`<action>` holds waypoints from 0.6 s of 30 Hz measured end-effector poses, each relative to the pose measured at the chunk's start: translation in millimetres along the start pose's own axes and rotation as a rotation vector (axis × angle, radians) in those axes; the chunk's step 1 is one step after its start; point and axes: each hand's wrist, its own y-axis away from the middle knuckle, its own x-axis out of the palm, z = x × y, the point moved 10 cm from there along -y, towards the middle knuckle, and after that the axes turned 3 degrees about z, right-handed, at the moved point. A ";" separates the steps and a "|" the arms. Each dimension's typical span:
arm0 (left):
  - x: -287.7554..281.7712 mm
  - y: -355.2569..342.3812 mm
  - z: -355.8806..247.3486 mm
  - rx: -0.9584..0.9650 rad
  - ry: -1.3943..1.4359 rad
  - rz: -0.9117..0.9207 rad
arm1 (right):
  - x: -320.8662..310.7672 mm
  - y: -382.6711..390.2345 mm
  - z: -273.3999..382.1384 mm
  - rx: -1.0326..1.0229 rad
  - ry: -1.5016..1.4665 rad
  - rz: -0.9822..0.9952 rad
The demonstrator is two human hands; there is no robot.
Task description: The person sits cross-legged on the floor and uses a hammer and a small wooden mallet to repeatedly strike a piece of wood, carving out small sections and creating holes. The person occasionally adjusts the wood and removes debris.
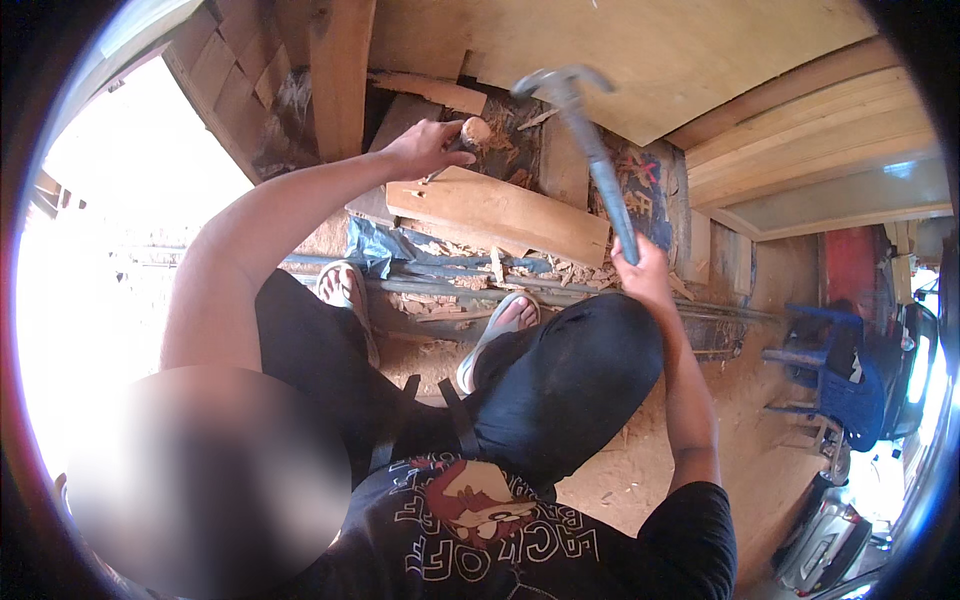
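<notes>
My left hand point(425, 150) is closed around a chisel, whose round wooden handle end point(476, 131) faces up. Most of the chisel is hidden by my fingers; it stands over the left end of a thick wooden beam point(510, 216). A small dark cut shows in the beam's top near that end. My right hand point(645, 272) grips the lower handle of a claw hammer point(603, 172). The hammer is raised and slightly blurred, its head up and to the right of the chisel, apart from it.
Wood chips point(580, 272) lie around the beam and my sandalled feet. Dark pipes point(440, 285) run across the ground before me. A large plywood sheet point(660, 60) is at the far side, stacked boards point(800, 150) at the right. Blue plastic chairs point(850, 390) stand farther right.
</notes>
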 end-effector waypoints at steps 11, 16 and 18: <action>7.7 -4.2 12.6 -0.053 0.001 0.031 | 21.6 -1.4 -9.1 0.015 0.150 0.030; 1.1 0.2 5.3 0.042 -0.004 -0.058 | 10.2 2.4 -34.2 0.066 -0.134 -0.082; 0.2 1.4 4.8 0.019 0.013 -0.054 | 16.8 4.0 -35.4 0.037 -0.223 -0.090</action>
